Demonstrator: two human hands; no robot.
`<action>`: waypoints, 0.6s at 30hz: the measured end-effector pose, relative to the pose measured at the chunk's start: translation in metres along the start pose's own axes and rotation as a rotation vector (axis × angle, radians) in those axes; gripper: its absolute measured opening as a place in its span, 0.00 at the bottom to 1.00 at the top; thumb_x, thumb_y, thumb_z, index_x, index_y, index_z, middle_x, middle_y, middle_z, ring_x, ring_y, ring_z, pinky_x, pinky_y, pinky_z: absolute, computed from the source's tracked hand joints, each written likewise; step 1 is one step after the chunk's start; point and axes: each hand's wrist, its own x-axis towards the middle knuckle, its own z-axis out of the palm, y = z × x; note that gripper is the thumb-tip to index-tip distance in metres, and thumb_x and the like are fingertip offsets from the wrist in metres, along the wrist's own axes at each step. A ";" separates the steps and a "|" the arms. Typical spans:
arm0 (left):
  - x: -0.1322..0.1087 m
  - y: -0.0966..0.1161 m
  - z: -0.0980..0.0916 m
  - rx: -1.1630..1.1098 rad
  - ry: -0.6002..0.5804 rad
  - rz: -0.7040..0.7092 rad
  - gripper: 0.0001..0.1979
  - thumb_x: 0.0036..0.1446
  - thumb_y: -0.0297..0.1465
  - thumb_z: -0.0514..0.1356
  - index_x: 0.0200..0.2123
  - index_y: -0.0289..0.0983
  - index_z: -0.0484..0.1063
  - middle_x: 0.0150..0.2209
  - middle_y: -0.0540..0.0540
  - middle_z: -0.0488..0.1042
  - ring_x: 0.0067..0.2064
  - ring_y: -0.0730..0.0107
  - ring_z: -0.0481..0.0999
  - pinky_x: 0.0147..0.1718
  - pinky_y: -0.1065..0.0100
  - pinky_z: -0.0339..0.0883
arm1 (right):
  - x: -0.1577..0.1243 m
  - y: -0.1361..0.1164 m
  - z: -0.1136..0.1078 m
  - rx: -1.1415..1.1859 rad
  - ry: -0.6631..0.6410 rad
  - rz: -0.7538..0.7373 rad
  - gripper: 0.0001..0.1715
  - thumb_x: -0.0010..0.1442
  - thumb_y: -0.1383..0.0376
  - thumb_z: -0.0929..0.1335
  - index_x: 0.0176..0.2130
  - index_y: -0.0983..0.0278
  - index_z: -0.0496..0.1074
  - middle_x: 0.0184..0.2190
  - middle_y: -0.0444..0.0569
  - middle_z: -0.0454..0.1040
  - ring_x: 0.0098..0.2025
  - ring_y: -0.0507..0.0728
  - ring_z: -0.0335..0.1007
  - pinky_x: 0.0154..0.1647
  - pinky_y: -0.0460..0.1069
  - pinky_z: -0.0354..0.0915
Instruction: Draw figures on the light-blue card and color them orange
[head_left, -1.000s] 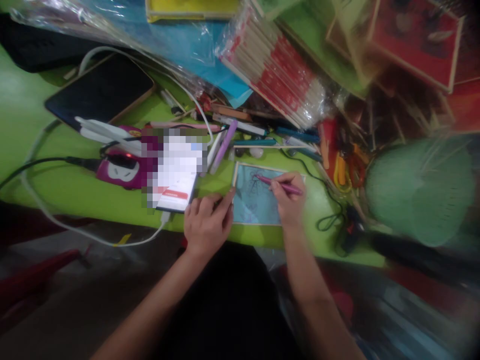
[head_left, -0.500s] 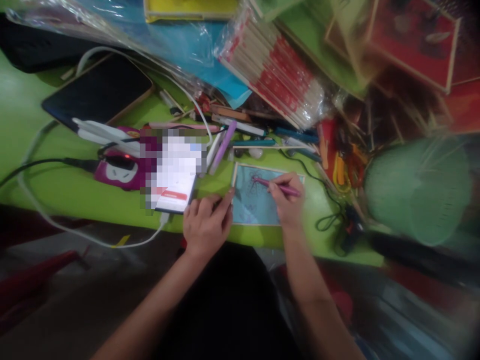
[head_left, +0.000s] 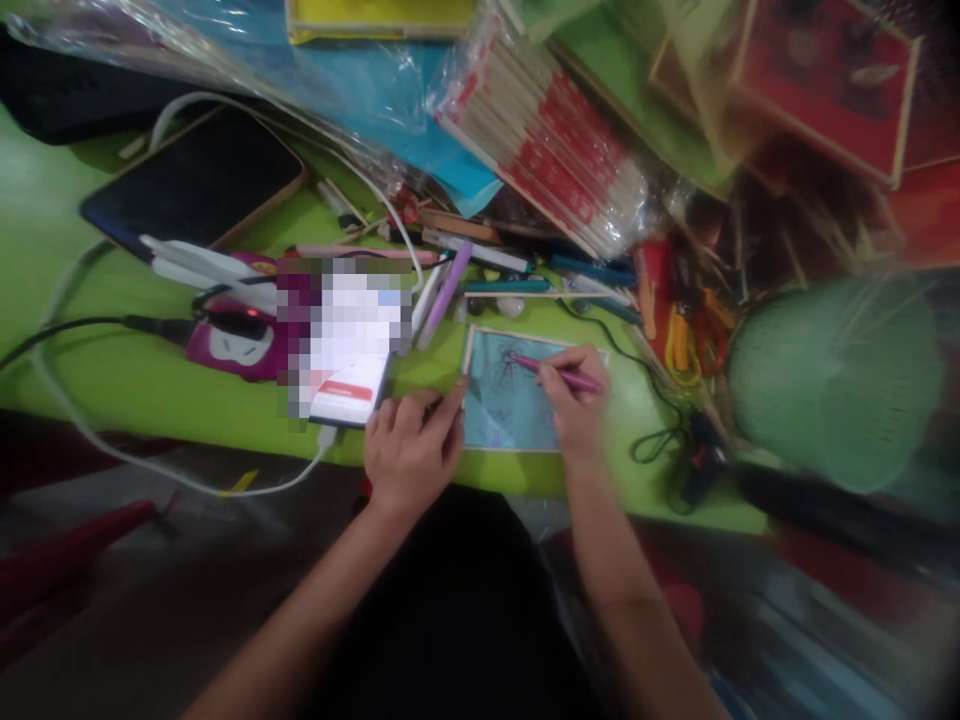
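Observation:
A purple pen (head_left: 566, 375) is pinched in my right hand (head_left: 581, 410). Its tip meets the upper part of a small light-blue panel (head_left: 510, 420) with a thin pale wooden border, where dark lines in a flower-like pattern show. Fainter purple marks lie lower on the panel. My left hand (head_left: 412, 450) rests palm down at the panel's left edge, its index finger stretched against the border and the other fingers loosely bent. Close to those bent fingers lies a lit phone (head_left: 349, 360), partly pixelated, with a white cable plugged in at its bottom.
Left of the phone sit a magenta power strip (head_left: 232, 340) and a dark tablet-like device (head_left: 199, 180). Several pens and markers (head_left: 446, 295) lie behind the panel, below plastic-wrapped sticks (head_left: 547, 130). To the right are yellow-handled scissors (head_left: 679, 345), a black glue gun (head_left: 697, 460) and a green basket (head_left: 836, 380).
The pen tip has shifted very slightly on the panel, and the dark lines there look a little clearer. My left hand has stayed almost in place.

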 end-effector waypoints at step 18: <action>0.000 -0.001 0.000 -0.004 0.010 0.018 0.20 0.67 0.33 0.63 0.61 0.46 0.78 0.42 0.42 0.79 0.38 0.61 0.71 0.39 0.59 0.61 | 0.000 0.003 -0.002 0.019 -0.052 0.004 0.06 0.60 0.61 0.72 0.33 0.59 0.72 0.25 0.39 0.72 0.27 0.51 0.67 0.29 0.48 0.63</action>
